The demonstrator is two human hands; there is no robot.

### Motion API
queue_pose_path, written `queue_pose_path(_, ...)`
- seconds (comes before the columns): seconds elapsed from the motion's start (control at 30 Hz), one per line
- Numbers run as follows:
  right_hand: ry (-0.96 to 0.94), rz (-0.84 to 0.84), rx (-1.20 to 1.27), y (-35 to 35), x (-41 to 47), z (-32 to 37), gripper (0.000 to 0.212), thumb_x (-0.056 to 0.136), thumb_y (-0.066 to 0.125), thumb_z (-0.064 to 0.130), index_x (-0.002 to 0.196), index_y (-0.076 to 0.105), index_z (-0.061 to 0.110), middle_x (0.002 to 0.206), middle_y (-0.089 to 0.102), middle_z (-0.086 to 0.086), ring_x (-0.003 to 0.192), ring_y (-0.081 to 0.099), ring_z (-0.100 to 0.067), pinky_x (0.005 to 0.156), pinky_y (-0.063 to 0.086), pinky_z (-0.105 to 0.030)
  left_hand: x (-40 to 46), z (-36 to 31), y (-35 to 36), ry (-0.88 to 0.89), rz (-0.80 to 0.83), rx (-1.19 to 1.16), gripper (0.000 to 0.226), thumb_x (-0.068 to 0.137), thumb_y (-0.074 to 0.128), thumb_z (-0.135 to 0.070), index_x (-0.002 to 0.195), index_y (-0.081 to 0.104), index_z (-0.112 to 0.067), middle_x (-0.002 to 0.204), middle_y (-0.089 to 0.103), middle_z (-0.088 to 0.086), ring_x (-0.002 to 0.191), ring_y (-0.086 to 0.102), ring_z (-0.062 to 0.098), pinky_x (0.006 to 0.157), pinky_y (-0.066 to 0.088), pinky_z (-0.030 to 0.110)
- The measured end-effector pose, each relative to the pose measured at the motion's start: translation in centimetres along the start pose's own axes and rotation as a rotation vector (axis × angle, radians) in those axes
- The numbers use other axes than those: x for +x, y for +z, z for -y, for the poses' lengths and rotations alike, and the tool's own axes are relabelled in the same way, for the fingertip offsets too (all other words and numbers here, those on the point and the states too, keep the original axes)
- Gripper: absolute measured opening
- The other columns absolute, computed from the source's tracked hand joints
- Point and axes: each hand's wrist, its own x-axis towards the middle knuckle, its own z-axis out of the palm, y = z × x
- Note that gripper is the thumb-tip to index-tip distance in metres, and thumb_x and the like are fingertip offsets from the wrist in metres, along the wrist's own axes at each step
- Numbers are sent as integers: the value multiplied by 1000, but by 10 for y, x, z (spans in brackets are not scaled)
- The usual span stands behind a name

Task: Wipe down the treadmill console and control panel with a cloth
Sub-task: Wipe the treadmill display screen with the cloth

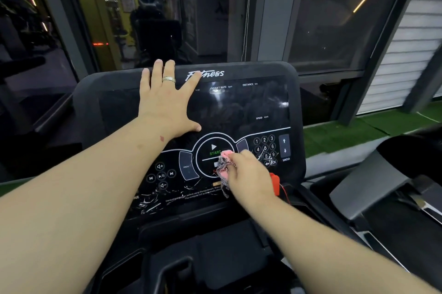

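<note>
The black treadmill console (251, 102) fills the middle of the view, with a dark display above and a control panel (172, 174) of buttons below. My left hand (167, 100) lies flat with fingers spread on the upper left of the display, a ring on one finger. My right hand (248, 174) is closed around a bunched pink and patterned cloth (223, 167), pressing it on the panel beside the START button (214, 150), left of the number keypad (265, 148).
A red safety key (275, 183) with a cord sits at the panel's lower right. A dark tray (215, 246) lies below the console. A neighbouring treadmill (382, 186) stands to the right. Glass windows (334, 26) and green turf (346, 133) lie beyond.
</note>
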Motion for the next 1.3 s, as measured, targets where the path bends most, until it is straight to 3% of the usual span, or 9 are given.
queue_pose_path(0.07, 66, 26, -54, -17, 12, -22, 33, 97, 56, 27, 128, 65, 35, 97, 50, 4, 94, 61, -25, 78, 46, -35, 0, 0, 0, -2, -3, -3, 132, 57, 74, -86, 159, 0, -47, 167, 1, 20, 155, -6, 41, 125, 0, 57)
queue_pose_path(0.17, 273, -157, -5, -18, 17, -29, 37, 98, 52, 23, 132, 65, 30, 103, 55, 2, 99, 61, -24, 83, 46, -35, 1, -3, -1, -17, 17, -9, 132, 57, 76, -84, 158, 0, -47, 167, -1, 21, 155, -9, 41, 125, -1, 58)
queue_pose_path(0.37, -39, 4, 0, -5, 4, 2, 33, 94, 61, 25, 126, 67, 31, 96, 53, 2, 91, 62, -27, 78, 51, -39, 0, 1, 0, -4, 6, -11, 132, 57, 74, -86, 158, 0, -47, 167, 0, 20, 155, -8, 41, 125, 0, 57)
queue_pose_path(0.5, 181, -113, -24, -20, 16, -22, 34, 97, 57, 25, 129, 65, 32, 99, 53, 2, 96, 63, -28, 80, 47, -37, 1, -2, -1, -15, 10, -24, 132, 56, 77, -84, 158, 1, -47, 167, -1, 20, 155, -9, 41, 125, -2, 58)
queue_pose_path(0.7, -145, 87, -90, -1, -4, 5, 27, 92, 61, 24, 118, 69, 28, 97, 55, -3, 88, 63, -33, 74, 49, -40, 0, 0, -1, -3, 13, -21, 131, 58, 76, -83, 159, 1, -47, 168, -1, 20, 155, -10, 40, 125, -3, 57)
queue_pose_path(0.83, 167, -85, -56, -16, 12, -18, 31, 95, 59, 27, 124, 66, 34, 96, 49, 3, 92, 63, -28, 79, 49, -37, 0, -2, -2, -10, 21, -10, 131, 59, 76, -83, 159, 0, -46, 168, -2, 21, 155, -11, 41, 125, -2, 58)
queue_pose_path(1.0, -117, 59, -37, 11, -10, 15, 34, 93, 62, 24, 125, 67, 34, 101, 57, 1, 94, 64, -29, 78, 51, -38, 0, -1, -1, -10, 17, -14, 131, 59, 76, -83, 159, 0, -46, 168, -1, 20, 155, -10, 41, 125, -2, 58)
queue_pose_path(1.17, 127, -52, -47, -7, 1, -19, 36, 94, 60, 27, 129, 65, 37, 102, 56, 3, 96, 65, -26, 82, 51, -37, 1, -2, 0, -17, 15, -4, 131, 58, 76, -83, 159, 1, -46, 168, 0, 21, 155, -9, 42, 125, -1, 58)
queue_pose_path(1.3, -109, 20, -69, 18, -17, 5, 32, 90, 61, 20, 120, 69, 29, 97, 56, 0, 86, 63, -30, 72, 50, -38, 1, -2, -1, -19, 16, -9, 131, 58, 76, -83, 159, 1, -46, 168, 0, 20, 155, -9, 41, 125, -2, 57)
